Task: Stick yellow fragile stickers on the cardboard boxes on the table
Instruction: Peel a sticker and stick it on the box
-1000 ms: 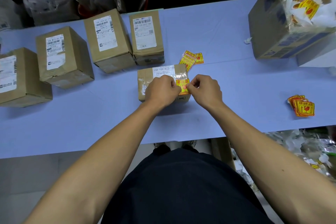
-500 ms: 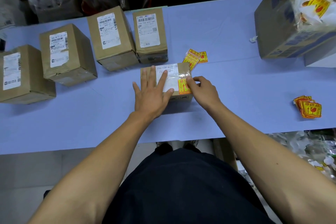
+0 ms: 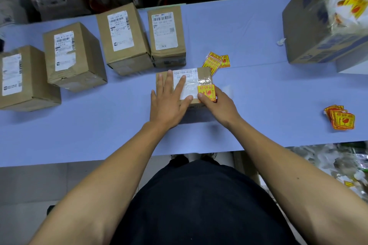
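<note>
A small cardboard box (image 3: 203,73) with a white label lies in front of me on the blue table (image 3: 268,93). A yellow fragile sticker (image 3: 207,91) sits on the right of its top. My left hand (image 3: 169,103) lies flat on the box, fingers straight and spread over the label. My right hand (image 3: 218,103) is at the box's right end, thumb pressing the sticker's lower left corner and index finger along its right edge. Several taller labelled boxes (image 3: 123,38) stand in a row behind and to the left. None of these shows a yellow sticker.
Loose yellow stickers lie in a pile (image 3: 216,61) just behind the small box and in a second pile (image 3: 341,120) at the right near the table's front edge. A big carton (image 3: 310,32) with sticker scraps stands at the far right. Bags and parcels crowd the back.
A second ago both hands were curled over the sticker on the box. My left hand then flattened on the label and my right hand slid down the sticker to the box's right end.
</note>
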The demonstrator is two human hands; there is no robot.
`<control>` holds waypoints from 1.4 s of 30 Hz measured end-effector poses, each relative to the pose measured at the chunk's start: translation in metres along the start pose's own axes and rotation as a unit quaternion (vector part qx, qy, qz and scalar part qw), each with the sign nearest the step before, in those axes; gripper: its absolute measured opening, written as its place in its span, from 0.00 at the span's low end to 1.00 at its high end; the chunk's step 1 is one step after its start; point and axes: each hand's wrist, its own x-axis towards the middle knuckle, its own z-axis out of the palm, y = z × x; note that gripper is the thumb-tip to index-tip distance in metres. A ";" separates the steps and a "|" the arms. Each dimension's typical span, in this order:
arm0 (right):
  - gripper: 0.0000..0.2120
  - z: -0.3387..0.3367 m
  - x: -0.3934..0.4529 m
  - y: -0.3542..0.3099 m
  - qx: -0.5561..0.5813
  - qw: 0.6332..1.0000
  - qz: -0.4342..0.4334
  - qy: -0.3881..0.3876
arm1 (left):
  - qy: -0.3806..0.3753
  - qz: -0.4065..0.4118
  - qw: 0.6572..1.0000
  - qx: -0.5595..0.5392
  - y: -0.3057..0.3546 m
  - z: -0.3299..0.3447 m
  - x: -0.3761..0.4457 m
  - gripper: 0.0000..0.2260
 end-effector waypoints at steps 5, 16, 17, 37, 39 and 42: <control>0.34 -0.003 0.014 -0.013 0.125 0.989 0.072 0.022 | 0.111 -0.153 0.933 -0.307 -0.013 -0.011 0.011 0.29; 0.20 0.017 0.027 -0.021 0.132 0.989 0.056 0.025 | 0.018 -0.292 0.789 -0.540 -0.022 -0.005 0.029 0.09; 0.20 0.017 0.026 -0.022 0.126 0.990 0.056 0.035 | 0.016 -0.290 0.789 -0.541 -0.021 -0.007 0.029 0.09; 0.20 -0.072 0.031 -0.077 0.090 0.973 -0.003 0.211 | -0.036 -0.128 0.822 -0.554 0.060 -0.083 0.103 0.18; 0.21 -0.085 0.044 -0.077 0.087 0.973 0.000 0.212 | -0.048 -0.133 0.819 -0.556 0.070 -0.084 0.118 0.14; 0.22 -0.105 0.067 -0.076 0.081 0.976 0.009 0.201 | -0.050 -0.138 0.818 -0.556 0.084 -0.080 0.146 0.12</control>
